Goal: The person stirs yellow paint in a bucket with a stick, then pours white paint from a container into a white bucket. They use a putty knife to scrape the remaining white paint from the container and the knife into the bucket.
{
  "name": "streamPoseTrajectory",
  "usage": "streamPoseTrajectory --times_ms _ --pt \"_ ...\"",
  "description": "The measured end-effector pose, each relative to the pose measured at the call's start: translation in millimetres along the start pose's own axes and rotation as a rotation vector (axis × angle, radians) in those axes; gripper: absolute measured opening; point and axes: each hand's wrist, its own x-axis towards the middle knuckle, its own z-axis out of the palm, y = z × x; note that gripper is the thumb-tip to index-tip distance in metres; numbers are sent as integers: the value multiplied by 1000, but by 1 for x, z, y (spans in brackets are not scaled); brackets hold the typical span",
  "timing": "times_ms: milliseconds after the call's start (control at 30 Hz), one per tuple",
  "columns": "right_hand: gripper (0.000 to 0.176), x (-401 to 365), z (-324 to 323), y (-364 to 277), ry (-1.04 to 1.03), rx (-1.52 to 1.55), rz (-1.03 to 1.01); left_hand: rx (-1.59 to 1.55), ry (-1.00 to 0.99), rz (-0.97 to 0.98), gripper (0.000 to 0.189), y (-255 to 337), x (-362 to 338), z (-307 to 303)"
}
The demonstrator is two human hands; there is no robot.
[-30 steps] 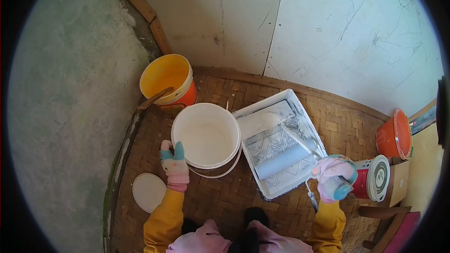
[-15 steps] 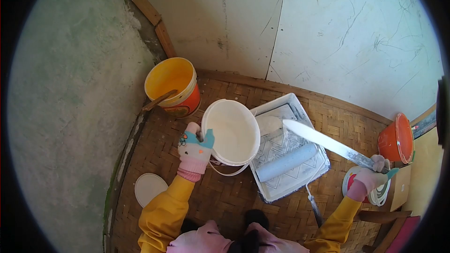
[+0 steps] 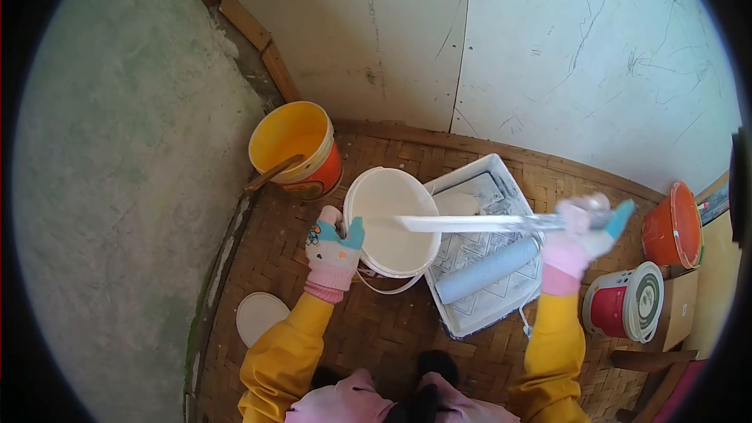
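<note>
My gloved left hand [image 3: 334, 249] grips the left rim of a white paint bucket [image 3: 374, 260], which leans slightly and holds white paint. My gloved right hand [image 3: 580, 233] is closed around one end of a flat paint stick [image 3: 478, 224], its far half coated white. The stick lies nearly level across the view, its tip over the bucket's opening. Beneath it, a paint tray [image 3: 511, 176] with wet white paint rests on the floor. Inside the tray lies a pale blue paint roller [image 3: 487, 271]. Motion slightly blurs my right hand.
An orange-and-white bucket [image 3: 321, 168] with a wooden stick [image 3: 272, 172] stands by the left wall. A round white lid [image 3: 261, 318] lies on the woven floor [image 3: 376, 337]. At right are a lidded paint tub [image 3: 619, 303], an orange bucket [image 3: 666, 227] and a cardboard box [image 3: 680, 309].
My right hand has swung the stick up and left, bringing its tip from above the tray to over the bucket. My left hand stays on the bucket's rim.
</note>
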Motion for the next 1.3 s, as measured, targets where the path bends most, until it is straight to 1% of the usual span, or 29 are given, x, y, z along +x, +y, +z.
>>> streamPoseTrajectory --times_ms 33,67,100,133,167,200,267,300,367,400,467,500,533,600,633,667,700,733,767,800,867,900,967,1000,1067,1100,1167,1300 --pt "47 -5 17 23 -77 -164 -28 8 14 11 26 -1 -2 2" --pt "49 3 4 35 -257 -161 79 16 27 21 25 -2 -3 3" --pt "46 3 6 53 -313 -314 3 18 25 19 25 -1 -3 3" --pt "43 0 14 70 -243 -512 -114 10 23 9 25 1 -4 2" --pt "43 4 14 81 -427 -416 -45 1 21 -1 25 3 -5 2" --pt "46 5 16 94 -446 -498 -121 2 19 -2 25 3 -6 1" --pt "49 6 22 111 -499 -453 -55 -30 -5 -19 24 3 -8 1" --pt "49 2 24 119 -498 -458 -55 -33 -8 -20 24 1 -9 2" --pt "50 -7 25 129 -325 -314 144 -72 27 61 23 -4 -10 5" --pt "50 -9 26 126 -324 -316 141 -74 24 62 23 -5 -9 6" --pt "48 -14 34 116 -259 -315 300 -64 91 1 21 -9 -7 5" --pt "42 -12 34 106 -281 -313 397 -60 92 -1 21 -12 -8 3" --pt "42 -11 32 102 -282 -313 398 -66 80 -12 21 -14 -8 1" --pt "29 -8 28 96 -295 -533 313 -76 68 -26 20 -14 -9 2" --pt "20 -3 22 99 -380 -594 193 -81 70 9 20 -11 -11 2" --pt "20 -1 22 102 -378 -591 196 -83 72 46 20 -8 -11 2" --pt "19 0 24 105 -372 -589 124 -78 71 44 20 -4 -12 1" --pt "18 0 25 107 -368 -589 51 -55 60 111 20 0 -11 1" --pt "21 0 23 111 -357 -512 79 -34 48 178 21 3 -10 1" --pt "21 1 19 112 -356 -514 74 -37 46 182 21 3 -11 2" --pt "28 5 12 114 -399 -296 201 -52 42 49 20 0 -9 4" --pt "28 5 13 113 -397 -294 201 -50 41 49 20 -3 -8 5" --pt "39 8 17 109 -413 -365 165 -2 39 147 20 -8 -9 7" --pt "39 9 18 107 -410 -368 167 -3 35 144 20 -8 -10 8" --pt "43 11 20 107 -495 -478 38 40 65 163 20 -7 -11 8" --pt "43 12 20 108 -493 -477 36 42 64 165 20 -5 -11 8" --pt "45 12 22 114 -542 -340 81 -16 50 155 21 -1 -11 7" --pt "47 5 23 125 -495 -449 68 -22 48 129 20 -2 -14 6"
